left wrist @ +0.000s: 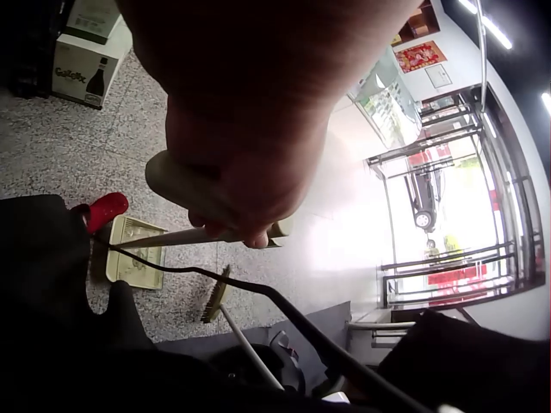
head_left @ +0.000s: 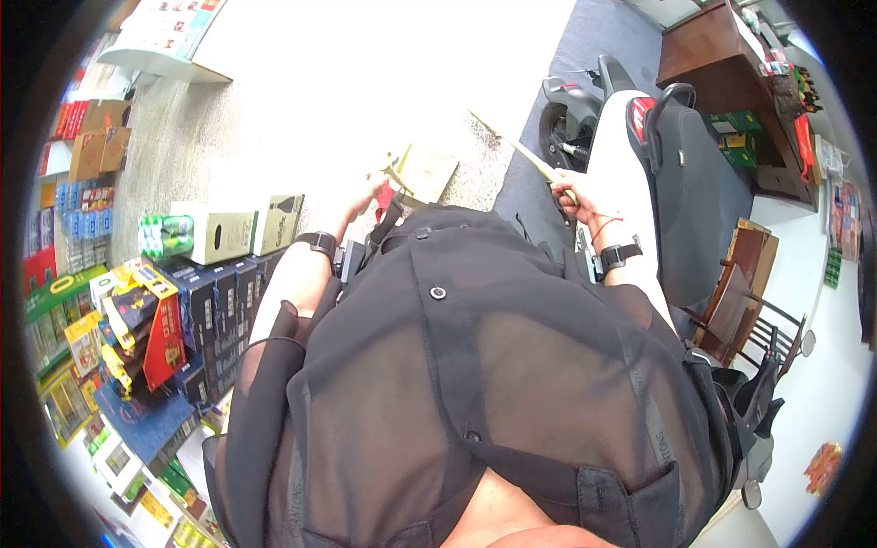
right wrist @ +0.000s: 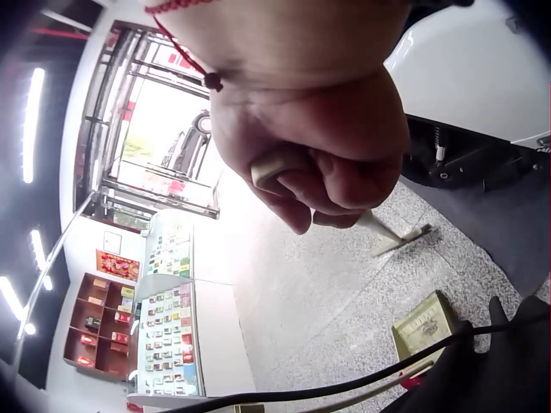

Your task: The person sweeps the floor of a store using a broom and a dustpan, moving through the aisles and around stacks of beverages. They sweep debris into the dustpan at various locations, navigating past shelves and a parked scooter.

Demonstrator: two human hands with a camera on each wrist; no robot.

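Left fingers [left wrist: 256, 238] and right fingers [right wrist: 349, 182] curl, arms [head_left: 303, 274] forward and apart.

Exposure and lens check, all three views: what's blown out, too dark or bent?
Head: fisheye bend, black corners, floor washed out at top centre. Left wrist: left hand in heavy shade, glare through the doorway. Right wrist: ceiling lights blown out, mid-floor glare, but right hand and dustpan readable.

Sheer black button-front fabric shirt [head_left: 521, 356], black wristbands [head_left: 621, 257] sat near nine and three o'clock, beaded red cord bracelet [right wrist: 213, 81]
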